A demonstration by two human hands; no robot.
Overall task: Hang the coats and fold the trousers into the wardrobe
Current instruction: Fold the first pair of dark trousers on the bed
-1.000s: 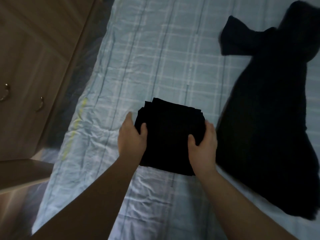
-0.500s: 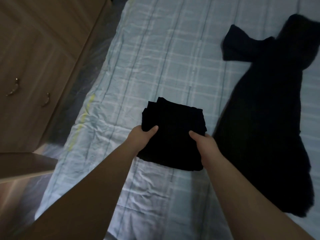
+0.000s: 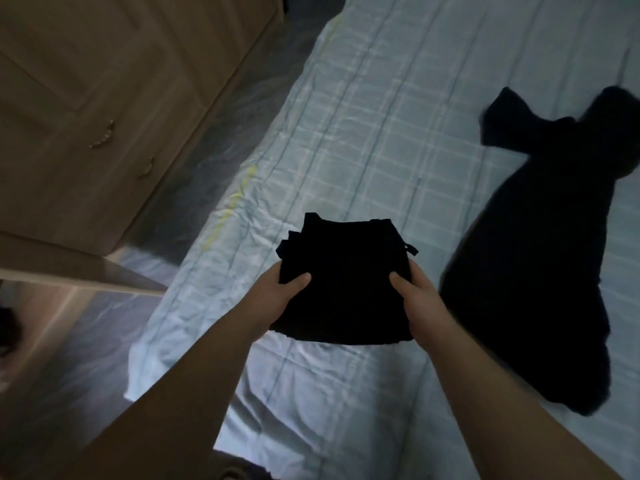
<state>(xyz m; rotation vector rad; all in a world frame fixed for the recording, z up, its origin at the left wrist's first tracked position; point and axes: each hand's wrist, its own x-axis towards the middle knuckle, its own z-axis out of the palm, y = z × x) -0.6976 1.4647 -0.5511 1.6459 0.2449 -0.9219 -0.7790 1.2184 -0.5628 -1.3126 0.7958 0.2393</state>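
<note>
A folded pair of black trousers is held over the bed, a compact dark square. My left hand grips its left edge with the thumb on top and the fingers hidden underneath. My right hand grips the right edge the same way. A black coat lies spread flat on the bed to the right, one sleeve pointing up and left. The wooden wardrobe stands at the left with two small metal handles on its shut doors.
The bed carries a pale blue checked sheet, rumpled near its left edge. A strip of grey floor runs between bed and wardrobe. An open wooden door panel juts in at the lower left.
Both hands slid from flat on top of the folded trousers to gripping their sides and lifted them off the sheet. The view has swung left toward the wardrobe.
</note>
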